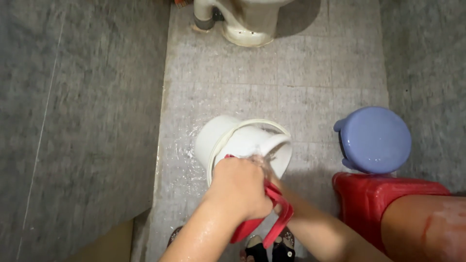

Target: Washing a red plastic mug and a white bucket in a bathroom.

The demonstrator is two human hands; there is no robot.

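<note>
Hands meet at six o'clock: left hand [239,187] clenched on red cloth [272,213] against tilted white bucket [242,143]; right hand [266,164] hidden, grip unclear; stool [374,139] at three.

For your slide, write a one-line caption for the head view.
Two wet hands, left and right, wash a red cloth over a white bucket on wet floor tiles.

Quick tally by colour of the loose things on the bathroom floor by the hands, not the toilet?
White: 1, the tilted bucket under both hands
Red: 2, the cloth item gripped by the left hand, and the stool
Blue: 1, the round stool
Total: 4
</note>
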